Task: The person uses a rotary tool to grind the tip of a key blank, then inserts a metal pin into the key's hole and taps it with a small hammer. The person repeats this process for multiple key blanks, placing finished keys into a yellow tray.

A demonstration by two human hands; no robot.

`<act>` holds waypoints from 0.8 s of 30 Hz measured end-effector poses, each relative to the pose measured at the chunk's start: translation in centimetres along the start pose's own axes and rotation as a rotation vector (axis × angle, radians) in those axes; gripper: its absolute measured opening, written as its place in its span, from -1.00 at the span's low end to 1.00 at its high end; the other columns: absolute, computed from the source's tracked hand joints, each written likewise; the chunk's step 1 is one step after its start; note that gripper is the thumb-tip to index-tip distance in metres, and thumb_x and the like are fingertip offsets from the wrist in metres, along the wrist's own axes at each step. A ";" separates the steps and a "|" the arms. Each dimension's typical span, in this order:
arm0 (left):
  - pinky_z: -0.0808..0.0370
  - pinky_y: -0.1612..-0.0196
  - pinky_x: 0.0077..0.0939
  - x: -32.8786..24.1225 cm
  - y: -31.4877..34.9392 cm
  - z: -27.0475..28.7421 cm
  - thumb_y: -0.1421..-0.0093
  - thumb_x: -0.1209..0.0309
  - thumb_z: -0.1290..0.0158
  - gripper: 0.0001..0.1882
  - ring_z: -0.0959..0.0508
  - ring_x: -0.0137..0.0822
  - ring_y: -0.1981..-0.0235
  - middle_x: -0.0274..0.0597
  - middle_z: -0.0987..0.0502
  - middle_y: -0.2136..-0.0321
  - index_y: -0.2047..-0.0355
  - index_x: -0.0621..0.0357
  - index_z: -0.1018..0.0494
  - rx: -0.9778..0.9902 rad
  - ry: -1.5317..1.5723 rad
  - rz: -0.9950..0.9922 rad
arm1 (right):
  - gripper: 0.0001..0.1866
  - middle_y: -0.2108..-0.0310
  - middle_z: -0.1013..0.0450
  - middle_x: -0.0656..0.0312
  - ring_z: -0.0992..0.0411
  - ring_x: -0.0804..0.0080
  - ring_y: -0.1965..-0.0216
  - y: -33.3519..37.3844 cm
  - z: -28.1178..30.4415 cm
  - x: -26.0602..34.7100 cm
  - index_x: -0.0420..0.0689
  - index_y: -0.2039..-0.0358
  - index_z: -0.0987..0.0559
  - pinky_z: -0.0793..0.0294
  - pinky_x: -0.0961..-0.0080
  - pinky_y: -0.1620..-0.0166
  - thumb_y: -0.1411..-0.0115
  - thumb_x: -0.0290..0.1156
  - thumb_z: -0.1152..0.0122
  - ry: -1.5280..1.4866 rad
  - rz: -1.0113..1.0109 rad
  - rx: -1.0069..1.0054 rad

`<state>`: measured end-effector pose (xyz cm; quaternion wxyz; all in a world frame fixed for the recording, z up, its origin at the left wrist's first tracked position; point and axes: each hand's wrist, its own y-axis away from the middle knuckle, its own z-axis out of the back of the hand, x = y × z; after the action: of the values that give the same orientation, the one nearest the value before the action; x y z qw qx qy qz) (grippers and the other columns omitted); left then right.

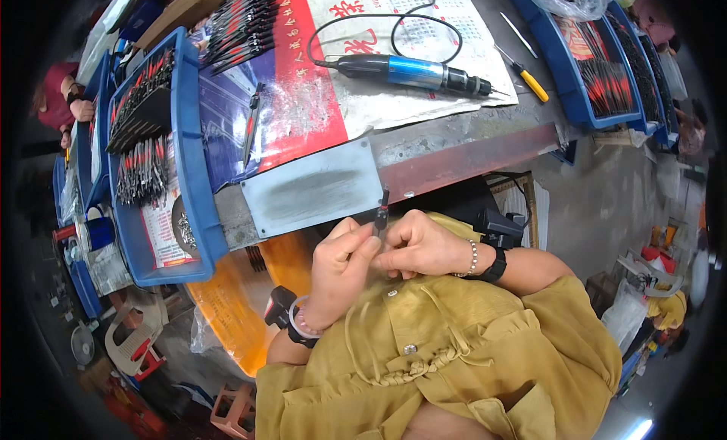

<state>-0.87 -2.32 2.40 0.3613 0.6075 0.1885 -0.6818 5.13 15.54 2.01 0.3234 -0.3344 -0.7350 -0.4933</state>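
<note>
A slim black piece [382,210] with a touch of red stands upright between my hands, just off the table's near edge. My left hand [337,269] is closed, its thumb and finger pinching the piece from the left. My right hand [424,247] is closed too, fingers curled against the lower part of the same piece; what its fingertips grip is hidden. Beyond them a pale worn plate [314,188] is fixed along the table edge. One slim black-and-red tool [251,126] of similar look lies farther off on the tabletop.
An electric screwdriver [413,73] with a looping cable lies on printed sheets, near a yellow-handled screwdriver [534,85]. Blue bins [203,205] hold rows of black-and-red tools at left, and another blue bin [606,122] at right. Small metal parts fill a dish [182,228]. Other people sit nearby.
</note>
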 end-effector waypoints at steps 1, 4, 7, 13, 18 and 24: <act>-0.31 0.41 -0.58 -0.1 0.0 0.1 -0.22 0.58 -0.06 -0.82 -0.34 -0.43 0.48 -0.21 -0.34 0.51 0.19 0.45 -0.50 0.017 -0.012 0.003 | -0.67 0.70 -0.47 0.24 -0.45 0.62 0.66 0.1 0.0 0.0 -0.29 0.70 -0.52 -0.38 0.65 0.59 -0.14 -0.42 -0.32 0.008 -0.013 0.006; -0.31 0.42 -0.57 -0.2 -0.2 0.4 -0.23 0.58 -0.06 -0.83 -0.33 -0.43 0.49 -0.22 -0.33 0.52 0.20 0.46 -0.50 0.039 -0.017 -0.006 | -0.67 0.69 -0.47 0.25 -0.45 0.62 0.66 0.0 -0.1 0.1 -0.28 0.69 -0.52 -0.38 0.66 0.60 -0.14 -0.41 -0.32 -0.004 -0.029 -0.003; -0.31 0.42 -0.57 -0.1 -0.3 0.7 -0.23 0.58 -0.06 -0.83 -0.33 -0.43 0.48 -0.22 -0.33 0.52 0.21 0.46 -0.50 0.062 0.019 -0.011 | -0.68 0.69 -0.48 0.25 -0.45 0.63 0.66 0.0 -0.2 0.2 -0.27 0.68 -0.53 -0.38 0.66 0.60 -0.15 -0.41 -0.32 0.007 -0.043 0.006; -0.30 0.43 -0.58 0.1 -0.2 1.2 -0.23 0.59 -0.06 -0.84 -0.33 -0.43 0.49 -0.23 -0.34 0.52 0.21 0.44 -0.51 0.094 0.011 -0.009 | -0.70 0.68 -0.50 0.24 -0.45 0.63 0.67 -0.1 -0.2 0.3 -0.26 0.66 -0.56 -0.38 0.67 0.60 -0.15 -0.40 -0.32 0.013 -0.066 0.027; -0.29 0.45 -0.56 -0.1 -0.1 1.3 -0.22 0.57 -0.08 -0.83 -0.33 -0.42 0.52 -0.21 -0.32 0.55 0.20 0.41 -0.52 0.109 -0.033 -0.006 | -0.70 0.69 -0.49 0.23 -0.46 0.62 0.67 -0.1 -0.2 0.0 -0.27 0.66 -0.55 -0.38 0.67 0.60 -0.16 -0.40 -0.31 0.006 -0.076 0.048; -0.23 0.42 -0.58 0.0 0.2 1.6 -0.24 0.55 -0.08 -0.79 -0.26 -0.47 0.49 -0.32 -0.26 0.55 0.13 0.37 -0.53 0.143 -0.005 0.024 | -0.70 0.69 -0.49 0.22 -0.48 0.61 0.66 -0.2 -0.2 -0.1 -0.28 0.66 -0.55 -0.40 0.66 0.61 -0.16 -0.41 -0.31 0.010 -0.076 0.082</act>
<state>-1.86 -3.58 2.74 0.3255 0.6322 0.1310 -0.6908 5.10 15.26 1.89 0.3217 -0.2902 -0.7651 -0.4763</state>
